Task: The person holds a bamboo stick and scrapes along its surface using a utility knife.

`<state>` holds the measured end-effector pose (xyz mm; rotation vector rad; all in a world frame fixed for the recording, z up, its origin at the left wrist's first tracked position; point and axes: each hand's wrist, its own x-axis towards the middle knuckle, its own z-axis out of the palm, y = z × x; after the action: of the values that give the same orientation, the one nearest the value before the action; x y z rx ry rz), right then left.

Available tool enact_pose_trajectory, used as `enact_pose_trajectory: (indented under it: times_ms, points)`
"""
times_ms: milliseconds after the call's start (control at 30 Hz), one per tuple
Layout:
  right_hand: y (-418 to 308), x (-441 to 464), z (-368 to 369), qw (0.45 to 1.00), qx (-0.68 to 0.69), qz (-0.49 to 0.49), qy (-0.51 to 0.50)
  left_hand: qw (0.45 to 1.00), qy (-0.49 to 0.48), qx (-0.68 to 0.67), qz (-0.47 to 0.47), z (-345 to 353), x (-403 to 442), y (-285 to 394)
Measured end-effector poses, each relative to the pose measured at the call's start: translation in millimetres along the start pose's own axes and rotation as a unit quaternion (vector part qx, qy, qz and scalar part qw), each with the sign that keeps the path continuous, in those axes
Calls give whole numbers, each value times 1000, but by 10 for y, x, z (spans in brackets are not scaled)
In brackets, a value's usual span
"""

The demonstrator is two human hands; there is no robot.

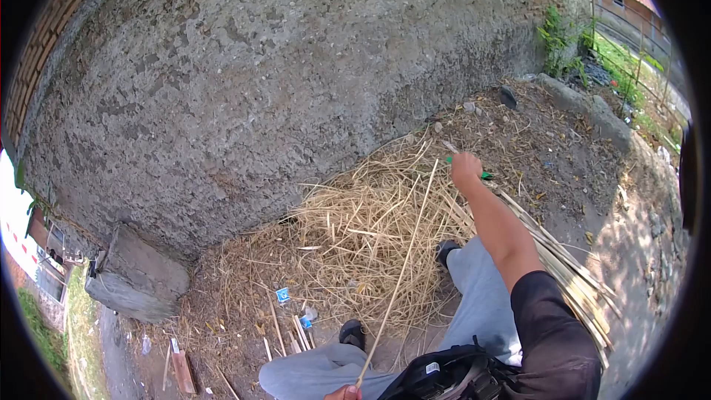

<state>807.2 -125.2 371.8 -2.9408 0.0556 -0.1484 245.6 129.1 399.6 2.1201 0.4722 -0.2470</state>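
Observation:
My left hand (344,393) is at the bottom edge, closed on the lower end of a long thin bamboo strip (402,270) that rises up and to the right. My right hand (466,170) is stretched forward near the wall, closed round a knife whose pale blade (449,147) points up and left. Green bits show beside that hand. The strip's upper end lies just left of the right hand. Below and left of it spreads a heap of curly bamboo shavings (363,241), in front of my feet.
A rough grey wall (244,89) stands ahead. Split bamboo strips (570,281) lie at my right side. A concrete block (141,274) stands at the left. Short sticks, a blue packet (283,295) and a reddish wood piece (182,372) lie at lower left.

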Motion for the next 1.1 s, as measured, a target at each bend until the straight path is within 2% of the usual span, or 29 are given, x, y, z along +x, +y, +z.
enact_pose_trajectory:
  times_ms: [33, 67, 100, 133, 167, 200, 233, 300, 367, 433, 467, 533, 567, 633, 700, 767, 800, 833, 867, 933, 1033, 1067, 1100]
  points:
    - [135, 36, -13, 999, 19, 25, -20, 1000, -2, 0, 0, -22, -26, -18]
    - [241, 64, 14, 997, 38, 50, -41, 996, -15, -76, -45, -61, -63, -47]
    - [295, 76, 80, 997, 35, 48, -47, 983, -28, -154, -92, -95, -110, -78]
    - [333, 108, 181, 995, 53, 43, -74, 982, -29, -157, -99, -132, -113, -119]
    - [349, 136, 233, 992, 70, 37, -98, 964, -61, -221, -137, -173, -64, -165]
    - [285, 95, 195, 983, 131, 55, -118, 938, -92, -284, -174, -191, -29, -168]
    - [219, 50, 151, 969, 191, 75, -135, 936, -93, -289, -178, -199, -1, -142]
    - [-50, -130, -93, 875, 451, 65, -160, 909, -172, -356, -127, -258, 105, -19]
    - [-295, -386, -263, 842, 505, 45, -184, 915, -168, -348, -118, -237, 172, -22]
    - [-493, -756, -456, 768, 610, 8, -193, 919, -162, -343, -110, -223, 230, -15]
    - [-558, -933, -579, 768, 611, 6, -192, 909, -179, -358, -112, -243, 257, -18]
    - [-627, -1199, -776, 666, 719, 12, -198, 899, -197, -374, -112, -334, 303, 10]
    - [-635, -1244, -801, 667, 718, 11, -199, 907, -200, -347, -133, -431, 339, 64]
    - [-625, -1293, -817, 621, 763, -28, -179, 912, -203, -320, -157, -654, 420, 81]
    - [-605, -1236, -759, 612, 773, -31, -166, 963, -156, -159, -149, -881, 584, 89]
    - [-577, -1177, -677, 555, 818, 10, -149, 996, -20, -11, -83, -1073, 621, 333]
    - [-574, -1135, -656, 550, 822, 36, -144, 991, 70, 117, -4, -1141, 689, 424]
    - [-570, -1102, -628, 550, 822, 35, -145, 955, 157, 242, 74, -1201, 744, 499]
    - [-578, -1094, -638, 537, 833, 59, -120, 955, 158, 241, 72, -1256, 836, 525]
    - [-571, -1063, -642, 526, 841, 81, -99, 913, 258, 287, 137, -1307, 1081, 528]
    - [-522, -1026, -642, 502, 856, 90, -79, 891, 311, 304, 129, -1262, 1313, 721]
    - [-524, -1032, -657, 502, 856, 103, -71, 851, 348, 361, 154, -1206, 1374, 789]
    - [-527, -1038, -657, 500, 856, 117, -60, 851, 347, 362, 158, -1137, 1444, 876]
